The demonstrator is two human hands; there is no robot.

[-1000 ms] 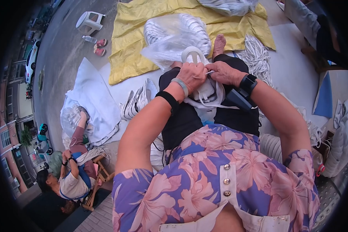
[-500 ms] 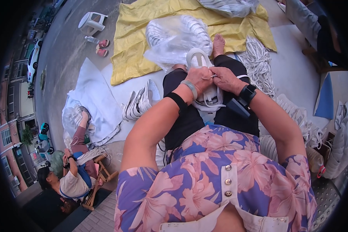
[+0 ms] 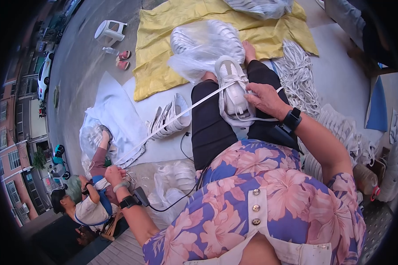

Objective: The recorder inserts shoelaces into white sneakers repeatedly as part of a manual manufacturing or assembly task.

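A white and grey mesh sneaker upper [image 3: 234, 98] lies between my thighs with its toe pointing away from me. From its eyelets a flat white shoelace [image 3: 181, 114] runs taut to the lower left, up to my left hand [image 3: 115, 176]. That hand is closed on the lace, far out to the side. My right hand [image 3: 268, 100] is beside the upper's right edge, fingers curled, with white lace showing at the fingertips. More lace hangs in a loop near the upper's heel. A nested stack of white uppers [image 3: 169, 118] stands to the left of my legs.
Ahead, a plastic-wrapped bundle of uppers [image 3: 205, 42] rests on a yellow sheet [image 3: 152, 66]. Loose white laces [image 3: 296, 79] lie right of my leg. More uppers [image 3: 336, 130] are piled at the right. Another person [image 3: 86, 201] sits at the lower left. A stool [image 3: 111, 32] stands beyond.
My left hand has swung from the upper out to the lower left, drawing the shoelace straight. The right hand has shifted slightly and stays beside the upper.
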